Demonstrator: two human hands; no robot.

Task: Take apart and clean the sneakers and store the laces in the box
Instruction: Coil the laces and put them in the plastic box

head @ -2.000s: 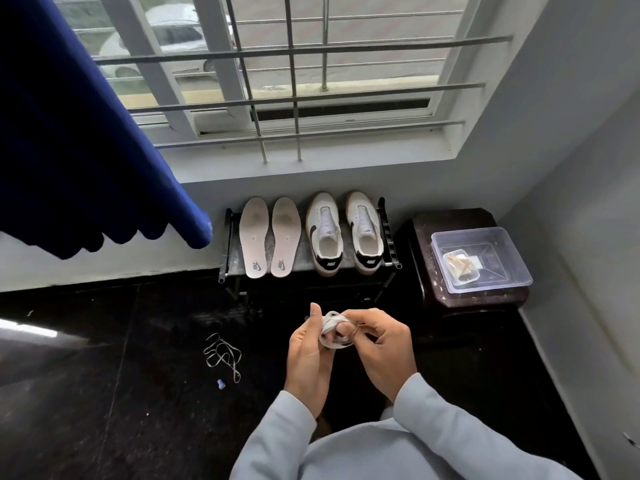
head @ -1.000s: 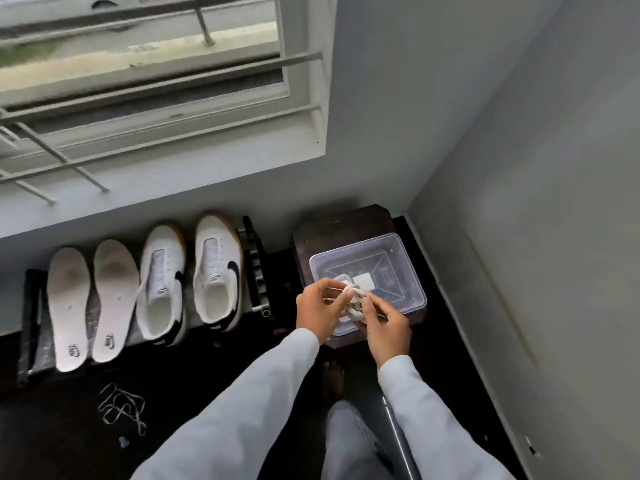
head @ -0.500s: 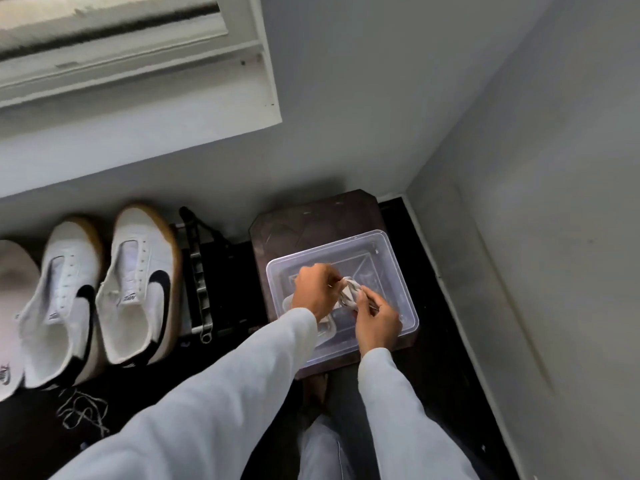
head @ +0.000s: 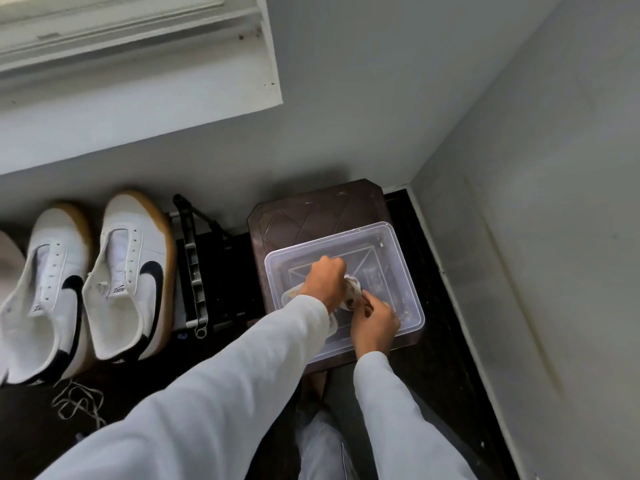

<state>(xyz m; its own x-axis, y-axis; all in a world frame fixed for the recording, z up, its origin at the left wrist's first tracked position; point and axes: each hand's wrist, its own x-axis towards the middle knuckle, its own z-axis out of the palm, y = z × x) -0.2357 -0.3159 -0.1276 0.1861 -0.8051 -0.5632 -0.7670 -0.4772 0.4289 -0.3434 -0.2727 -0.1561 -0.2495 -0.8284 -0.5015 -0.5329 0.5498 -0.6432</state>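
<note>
A clear plastic box (head: 391, 244) sits on a dark brown stool (head: 318, 209) in the corner. Both my hands are inside the box. My left hand (head: 323, 282) and my right hand (head: 374, 323) together hold a coiled white lace (head: 353, 292) low in the box. Beside the left wrist, another bundle (head: 290, 295) lies in the box, mostly hidden. Two white sneakers with black swooshes and no laces, one (head: 38, 296) left of the other (head: 131, 275), rest on a dark rack at the left. A loose lace (head: 74, 401) lies on the dark floor below them.
The rack's black end frame (head: 192, 258) stands between the sneakers and the stool. An insole's edge (head: 8, 261) shows at the far left. Grey walls close the corner behind and to the right. A white window sill (head: 138, 81) juts out above.
I have turned from the rack to the box. Both hands have carried the coiled lace over the rim and down into the box.
</note>
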